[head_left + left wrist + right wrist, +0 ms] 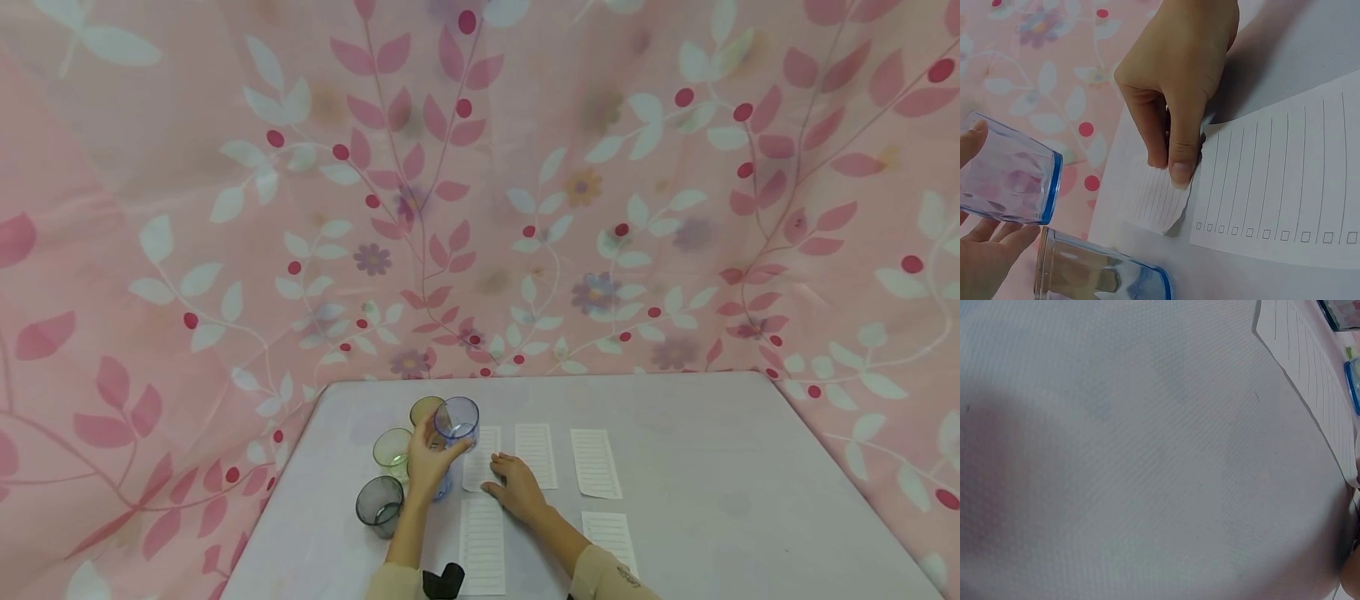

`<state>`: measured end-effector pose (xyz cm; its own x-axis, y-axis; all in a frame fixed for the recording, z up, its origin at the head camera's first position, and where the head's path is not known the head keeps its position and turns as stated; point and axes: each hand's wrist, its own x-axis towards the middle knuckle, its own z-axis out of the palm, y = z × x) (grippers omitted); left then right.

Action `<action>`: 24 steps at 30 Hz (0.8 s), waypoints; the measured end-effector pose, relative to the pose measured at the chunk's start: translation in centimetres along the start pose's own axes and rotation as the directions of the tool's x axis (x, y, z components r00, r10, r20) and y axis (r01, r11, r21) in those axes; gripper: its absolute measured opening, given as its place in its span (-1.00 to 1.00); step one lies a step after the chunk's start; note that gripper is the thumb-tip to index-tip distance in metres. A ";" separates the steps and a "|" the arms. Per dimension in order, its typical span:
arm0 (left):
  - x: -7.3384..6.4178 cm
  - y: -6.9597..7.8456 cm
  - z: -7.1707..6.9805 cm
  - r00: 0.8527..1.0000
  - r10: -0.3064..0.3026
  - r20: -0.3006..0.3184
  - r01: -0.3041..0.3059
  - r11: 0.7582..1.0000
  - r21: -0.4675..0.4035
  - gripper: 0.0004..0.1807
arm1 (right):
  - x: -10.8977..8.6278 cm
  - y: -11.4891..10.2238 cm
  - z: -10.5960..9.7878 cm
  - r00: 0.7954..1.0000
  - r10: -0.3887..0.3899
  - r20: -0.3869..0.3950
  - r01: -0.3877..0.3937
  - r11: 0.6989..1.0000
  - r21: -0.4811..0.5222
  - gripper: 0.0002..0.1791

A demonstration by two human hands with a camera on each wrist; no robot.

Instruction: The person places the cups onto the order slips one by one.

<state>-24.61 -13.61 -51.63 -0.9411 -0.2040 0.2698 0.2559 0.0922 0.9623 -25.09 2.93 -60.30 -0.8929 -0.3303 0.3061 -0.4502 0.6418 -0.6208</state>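
My left hand grips a clear blue-tinted tumbler above the table, its thumb and fingers around the side. In the left wrist view the same tumbler is tipped, its blue base to the right. A lined paper sheet lies just right of the left hand. My right hand pinches this sheet's edge; the left wrist view shows its thumb and fingertips on the small sheet, whose edge lifts slightly. In the right wrist view only a sliver of the right hand shows.
Amber, green and grey tumblers stand left of the left hand; another blue tumbler is partly hidden behind it. More lined sheets lie on the white table. A pink floral curtain hangs behind.
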 end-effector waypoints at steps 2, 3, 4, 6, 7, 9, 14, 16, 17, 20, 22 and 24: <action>0.1 0.3 0.2 1.000 -0.004 0.007 0.004 1.000 -0.014 -0.14 | 0.0 0.0 0.0 1.000 0.000 0.000 0.000 1.000 -0.002 -0.51; 0.1 0.6 0.3 1.000 -0.004 0.015 0.004 1.000 -0.015 -0.14 | 0.0 0.1 0.0 1.000 -0.001 0.000 0.001 1.000 -0.003 -0.51; 0.1 1.0 0.4 1.000 -0.002 0.022 0.003 1.000 -0.014 -0.14 | 0.0 0.1 0.1 1.000 -0.004 -0.002 0.004 1.000 -0.003 -0.52; 0.0 1.7 0.5 0.999 0.003 0.042 -0.003 1.000 -0.006 -0.14 | 0.0 0.1 0.1 1.000 -0.004 -0.002 0.004 1.000 0.000 -0.52; 0.0 2.2 0.6 0.998 0.007 0.055 -0.007 1.000 -0.013 -0.15 | 0.0 0.2 0.1 1.000 -0.006 -0.003 0.006 1.000 0.001 -0.52; 0.0 2.8 0.8 0.997 0.013 0.077 -0.013 1.000 0.003 -0.16 | 0.1 0.2 0.2 1.000 -0.013 -0.006 0.013 1.000 0.002 -0.52; 0.3 2.6 1.2 0.994 0.014 0.104 -0.017 0.999 0.028 -0.18 | 0.1 0.1 0.1 1.000 -0.016 -0.007 0.016 1.000 0.004 -0.52; 0.7 1.7 1.4 0.994 0.001 0.105 -0.004 1.000 0.026 -0.17 | 0.1 0.0 0.1 1.000 -0.015 -0.007 0.015 1.000 0.005 -0.53; 0.8 1.2 1.5 0.994 -0.006 0.105 0.004 1.000 0.025 -0.16 | 0.1 0.0 0.0 1.000 -0.016 -0.008 0.016 1.000 0.004 -0.52; 1.2 -0.3 1.8 0.994 -0.035 0.100 0.031 0.998 0.047 -0.13 | 0.0 0.0 0.0 1.000 -0.021 -0.010 0.021 1.000 -0.002 -0.53; 1.4 -0.9 1.9 0.993 -0.058 0.099 0.051 0.996 0.072 -0.11 | 0.0 0.0 0.1 1.000 -0.022 -0.010 0.022 1.000 -0.006 -0.53; 1.6 -1.1 2.1 0.993 -0.064 0.097 0.051 0.991 0.127 -0.10 | 0.0 0.0 0.1 1.000 -0.019 -0.007 0.019 1.000 -0.006 -0.53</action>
<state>-26.82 -12.01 -52.38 -0.9726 -0.1135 0.2030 0.1772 0.2043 0.9627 -25.13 2.86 -60.36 -0.8841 -0.3381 0.3226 -0.4673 0.6395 -0.6104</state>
